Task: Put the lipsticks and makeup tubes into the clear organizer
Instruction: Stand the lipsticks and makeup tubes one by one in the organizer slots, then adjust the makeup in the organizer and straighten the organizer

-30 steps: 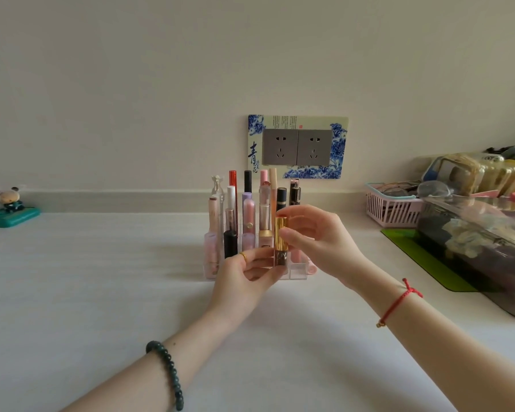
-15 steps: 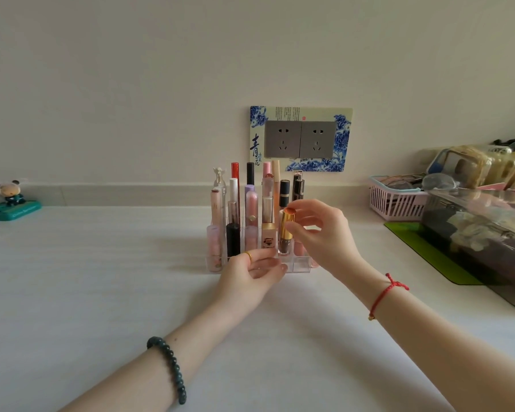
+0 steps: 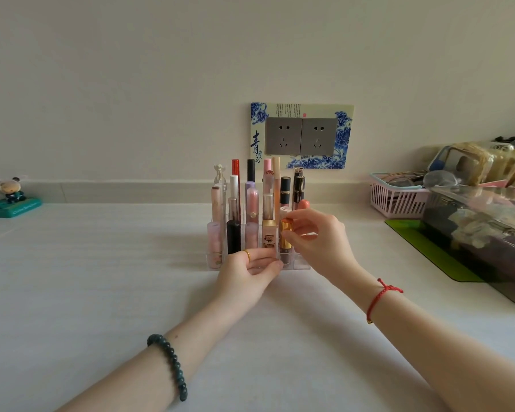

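Note:
A clear organizer (image 3: 302, 264) stands mid-table near the wall, its slots filled with several upright lipsticks and makeup tubes (image 3: 252, 203). A gold-capped tube (image 3: 285, 237) sits low in a front-row slot toward the right. My right hand (image 3: 315, 236) pinches its gold cap from the right. My left hand (image 3: 249, 273) rests against the organizer's front wall, fingers curled against it, a gold ring on one finger. The rightmost front slot looks empty.
A pink slatted basket (image 3: 394, 200) with glasses and a large clear box (image 3: 488, 242) on a green mat (image 3: 422, 248) stand at the right. A small figurine (image 3: 9, 193) sits far left. A double wall socket (image 3: 301, 136) is behind the organizer.
My right hand has lowered the gold-capped tube from above the front row down into its slot. My left hand stayed at the organizer's front.

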Motion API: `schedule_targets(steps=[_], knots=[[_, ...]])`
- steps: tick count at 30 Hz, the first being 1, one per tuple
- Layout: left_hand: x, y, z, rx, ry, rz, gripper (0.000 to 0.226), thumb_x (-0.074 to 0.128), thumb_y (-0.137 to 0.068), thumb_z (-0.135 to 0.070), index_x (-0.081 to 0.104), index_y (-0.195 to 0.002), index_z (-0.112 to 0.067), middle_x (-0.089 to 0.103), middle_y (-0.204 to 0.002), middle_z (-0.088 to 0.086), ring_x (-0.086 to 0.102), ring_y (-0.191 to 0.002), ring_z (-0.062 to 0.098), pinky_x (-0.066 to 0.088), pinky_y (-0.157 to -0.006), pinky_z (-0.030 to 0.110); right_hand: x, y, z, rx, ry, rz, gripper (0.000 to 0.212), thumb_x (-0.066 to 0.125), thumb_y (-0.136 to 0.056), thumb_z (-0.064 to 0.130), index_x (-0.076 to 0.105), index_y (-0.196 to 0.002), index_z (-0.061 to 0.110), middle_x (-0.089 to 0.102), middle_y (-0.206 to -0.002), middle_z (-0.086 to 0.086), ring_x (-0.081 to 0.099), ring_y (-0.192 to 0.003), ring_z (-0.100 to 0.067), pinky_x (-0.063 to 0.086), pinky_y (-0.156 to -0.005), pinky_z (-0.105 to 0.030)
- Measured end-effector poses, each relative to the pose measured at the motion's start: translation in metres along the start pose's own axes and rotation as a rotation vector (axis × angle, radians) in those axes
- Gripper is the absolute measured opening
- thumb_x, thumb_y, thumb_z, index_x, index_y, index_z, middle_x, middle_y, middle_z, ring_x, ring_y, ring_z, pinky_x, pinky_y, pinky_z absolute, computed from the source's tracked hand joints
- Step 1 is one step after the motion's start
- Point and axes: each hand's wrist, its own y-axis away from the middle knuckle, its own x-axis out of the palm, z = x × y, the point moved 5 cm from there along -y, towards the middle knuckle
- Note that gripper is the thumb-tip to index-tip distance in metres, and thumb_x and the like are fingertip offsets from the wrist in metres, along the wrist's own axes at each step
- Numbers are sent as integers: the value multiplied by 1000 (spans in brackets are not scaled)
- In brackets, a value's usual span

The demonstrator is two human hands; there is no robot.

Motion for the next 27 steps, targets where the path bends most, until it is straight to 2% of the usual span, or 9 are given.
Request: schedule_targets(steps=[5, 9, 13, 17, 20, 23, 25, 27], knots=[[0, 0, 1, -13, 4, 4, 20, 68, -79, -13, 64, -99, -16, 70, -95, 6, 66, -93, 20, 51, -90, 33, -1, 0, -1, 2, 10, -4, 27, 71, -76, 8, 66, -102, 12, 64, -78, 4, 64, -71, -12, 54, -70, -19], [0, 0, 1, -16, 5, 5, 22, 68, -79, -13, 64, -100, -15, 70, -97, 7, 66, -93, 20, 51, -90, 32, -3, 0, -2, 0, -7, -8, 28, 71, -76, 11, 64, -104, 12, 60, -75, 10, 62, -70, -7, 54, -68, -17], [-1, 2, 0, -11, 6, 14, 25, 67, -80, -13, 64, -105, -12, 70, -99, 8, 66, -94, 20, 52, -88, 30, -16, -5, 0, -33, -34, -67, 25, 71, -76, 14, 65, -100, 13, 65, -78, 5, 63, -73, -5, 52, -66, -8], [-4, 3, -4, 37, -21, 34, 19, 66, -80, -15, 65, -99, -20, 70, -97, 3, 66, -93, 16, 53, -87, 30, -36, -13, -9, -3, -40, -90, 21, 69, -78, 12, 65, -98, 16, 63, -75, 11, 62, -74, 0, 49, -65, -4], [-7, 4, -13, 136, -55, 30, 18, 65, -81, -15, 66, -99, -17, 71, -92, -2, 67, -89, 14, 53, -82, 23, -46, -14, -27, 39, 19, -53, 21, 67, -80, 13, 65, -101, 15, 65, -79, 7, 63, -76, -4, 50, -65, -8], [-15, 7, -27, 305, -75, 3, 15, 66, -80, -12, 67, -89, -25, 72, -85, -4, 68, -81, 14, 53, -76, 17, -45, -11, -48, 92, 88, 43, 25, 67, -80, 15, 64, -105, 16, 66, -89, 2, 63, -84, -11, 52, -76, -21], [-26, 11, -35, 422, -84, -31, 13, 70, -77, -21, 68, -84, -31, 72, -80, -4, 67, -76, 11, 51, -72, 15, -41, -10, -60, 121, 121, 111, 28, 66, -81, 17, 62, -109, 18, 64, -96, 2, 61, -93, -15, 51, -83, -28], [-43, 13, -40, 514, -120, -76, 13, 67, -71, -37, 68, -84, -35, 71, -80, -10, 65, -75, 6, 49, -71, 13, -37, -9, -71, 155, 141, 167, 32, 65, -82, 19, 59, -114, 19, 61, -103, 3, 58, -101, -16, 46, -84, -27]])
